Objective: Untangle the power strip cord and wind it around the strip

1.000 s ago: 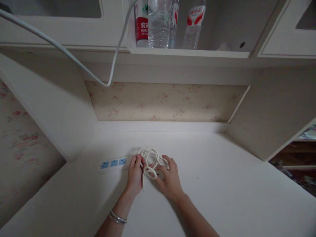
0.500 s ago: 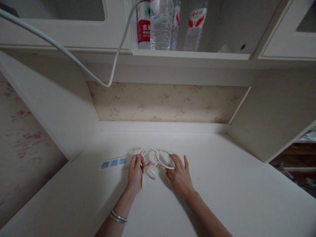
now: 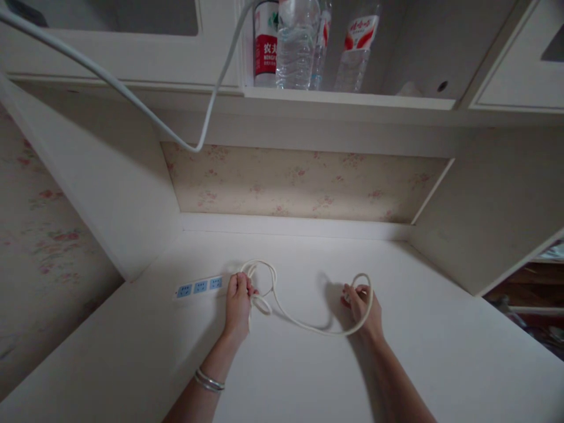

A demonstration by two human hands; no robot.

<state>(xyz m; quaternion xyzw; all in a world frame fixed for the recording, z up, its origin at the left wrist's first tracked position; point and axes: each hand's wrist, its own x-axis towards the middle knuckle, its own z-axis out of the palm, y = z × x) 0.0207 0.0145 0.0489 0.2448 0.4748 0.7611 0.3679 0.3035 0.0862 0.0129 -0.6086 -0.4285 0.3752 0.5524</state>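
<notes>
A cream-white cord [image 3: 304, 325] runs between my two hands above the white desktop. My left hand [image 3: 238, 302] is closed around gathered loops of it, beside the power strip [image 3: 201, 287] with blue socket faces. A small loop and a loose length hang below those left fingers. On the right, my right hand [image 3: 363, 308] pinches the cord near its other end, and the cord arches over the back of that hand. The tip between the right fingers is mostly hidden. Between the hands the cord sags in a slack curve.
Above, an open shelf [image 3: 348, 101] holds several plastic bottles [image 3: 296, 53]. A thick white cable [image 3: 132, 100] hangs across the upper left in front of the cabinet. Side panels [image 3: 497, 205] enclose the desktop [image 3: 299, 376], with flowered wallpaper [image 3: 304, 179] behind.
My right hand has moved to the right and closed on the cord, drawing a loop out into a long slack curve. My left hand keeps its hold in nearly the same place.
</notes>
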